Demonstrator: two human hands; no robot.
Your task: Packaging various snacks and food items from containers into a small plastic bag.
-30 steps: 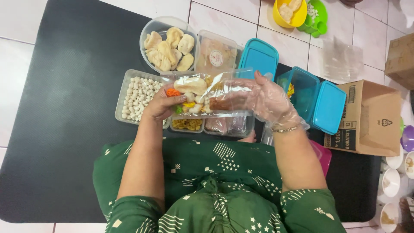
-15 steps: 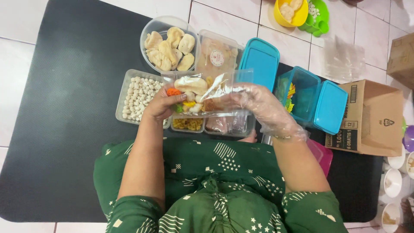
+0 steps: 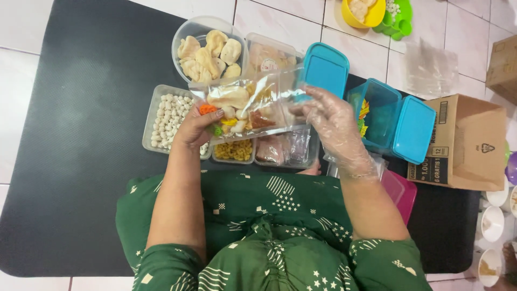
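My left hand (image 3: 195, 127) grips the left end of a clear plastic bag (image 3: 253, 105) filled with mixed crackers and coloured snack pieces, held sideways above the containers. My right hand (image 3: 336, 126), in a thin clear plastic glove, holds the bag's open right end by its edge. Under the bag lie a clear rectangular tub of small white balls (image 3: 167, 117), a tub of yellow curly pieces (image 3: 233, 151) and a tub of pink packets (image 3: 285, 151). A round clear bowl of pale crackers (image 3: 207, 46) sits further back.
Blue lidded boxes (image 3: 396, 121) stand to the right on a black mat (image 3: 81, 108), with a cardboard box (image 3: 466, 143) beside them. A yellow bowl (image 3: 366, 11) and green cup (image 3: 398, 21) sit on the tiled floor behind. Small white cups (image 3: 493, 223) line the right edge.
My right hand has drawn back out of the bag's inside to its open end. The bag stays in my left hand, shifted slightly.
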